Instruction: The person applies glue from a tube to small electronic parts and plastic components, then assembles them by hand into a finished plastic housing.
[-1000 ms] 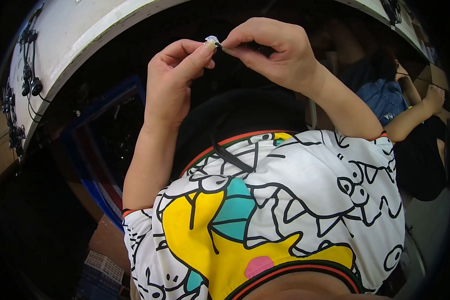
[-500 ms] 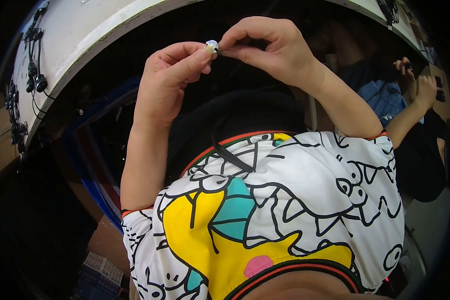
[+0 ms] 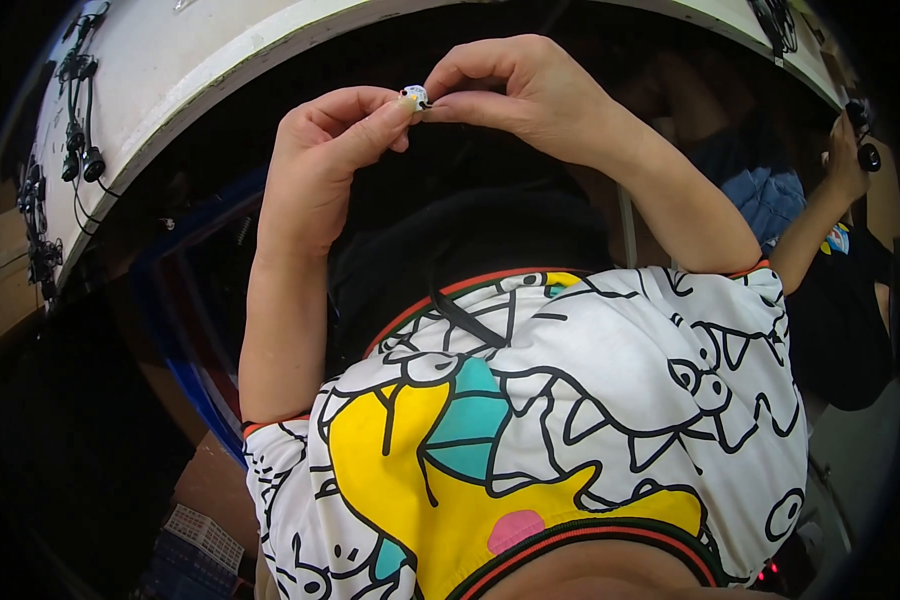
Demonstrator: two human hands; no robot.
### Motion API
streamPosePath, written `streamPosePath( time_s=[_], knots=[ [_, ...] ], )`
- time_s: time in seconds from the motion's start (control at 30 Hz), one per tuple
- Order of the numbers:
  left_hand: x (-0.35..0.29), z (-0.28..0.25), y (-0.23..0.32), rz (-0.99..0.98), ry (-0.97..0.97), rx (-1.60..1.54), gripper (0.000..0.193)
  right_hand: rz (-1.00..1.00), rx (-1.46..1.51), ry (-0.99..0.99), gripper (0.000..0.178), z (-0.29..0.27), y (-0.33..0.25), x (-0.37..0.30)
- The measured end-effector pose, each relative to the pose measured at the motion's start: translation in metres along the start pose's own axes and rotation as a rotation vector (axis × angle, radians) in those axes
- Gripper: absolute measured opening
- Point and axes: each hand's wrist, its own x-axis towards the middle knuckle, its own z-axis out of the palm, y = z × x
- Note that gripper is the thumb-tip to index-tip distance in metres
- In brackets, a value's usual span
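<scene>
My left hand (image 3: pixel 335 140) is closed in a pinch, thumb and forefinger gripping a small round white piece (image 3: pixel 417 94) with coloured and dark spots. From the other side comes my right hand (image 3: pixel 535 95), its thumb and forefinger pinched together at the piece's right edge. A short dark bit shows at those fingertips, too small to name. Both hands are raised in front of me, just short of the table's edge, and the piece hangs in the air between them.
A white table (image 3: pixel 220 50) with a worn rim curves across the far side. Black cables with round connectors (image 3: pixel 75 125) lie on its left part. At right, a co-worker's hand (image 3: pixel 846 165) is beside black round-ended parts. A blue-edged container (image 3: pixel 175 290) stands low at left.
Both my hands have shifted slightly left with the white piece, and more of its face shows. The co-worker's hand has moved up toward the table, by black parts.
</scene>
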Motion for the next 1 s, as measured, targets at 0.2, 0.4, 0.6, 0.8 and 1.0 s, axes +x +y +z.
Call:
streamPosePath(
  time_s=[0.2,0.4,0.6,0.8,1.0],
  knots=[
    [0.002,0.001,-0.002,0.003,0.052,0.027,0.017,0.052,-0.048,-0.001,0.011,-0.003,-0.005,-0.007],
    [0.002,0.0,-0.002,-0.051,0.015,0.042,0.018,0.053,-0.027,0.0,0.015,0.0,-0.001,-0.006],
    [-0.004,0.003,0.0,0.003,0.014,0.087,0.018,0.03,-0.042,-0.014,0.017,0.004,-0.003,-0.005],
    [0.0,-0.002,0.0,0.031,-0.001,0.041,0.019,0.056,-0.061,-0.047,0.017,0.002,-0.001,0.001],
    [0.009,0.009,-0.047,0.218,-0.021,0.259,0.066,0.349,0.545,0.041,0.014,-0.006,0.01,0.002]
  ],
)
